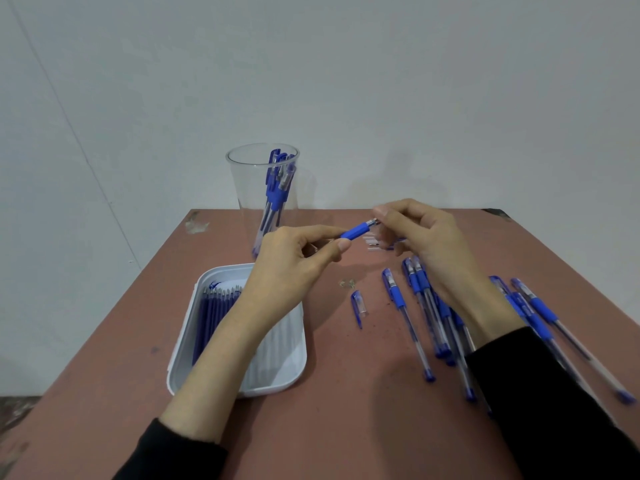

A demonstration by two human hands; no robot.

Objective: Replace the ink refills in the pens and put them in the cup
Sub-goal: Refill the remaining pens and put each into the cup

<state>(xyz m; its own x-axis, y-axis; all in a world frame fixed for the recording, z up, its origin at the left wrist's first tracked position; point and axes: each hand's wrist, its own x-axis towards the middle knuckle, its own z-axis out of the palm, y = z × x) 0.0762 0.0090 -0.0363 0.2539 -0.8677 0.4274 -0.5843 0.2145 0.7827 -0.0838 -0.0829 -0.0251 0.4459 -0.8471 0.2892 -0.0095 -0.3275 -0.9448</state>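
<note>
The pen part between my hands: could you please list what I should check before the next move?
1. Left hand pinches the blue pen grip: ok.
2. Right hand pinches its tip end: ok.
3. Whether ink sits inside the grip: cannot tell, hidden.
4. Tray holds fresh refills: ok.
5. Loose cap lies on the table: ok.
6. Cup stands upright with room: ok.

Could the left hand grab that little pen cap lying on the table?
Probably yes. The cap lies bare on the table beside the tray, close to the left hand, with nothing over it. But that hand is pinching a pen, so it would have to let go first.
</note>
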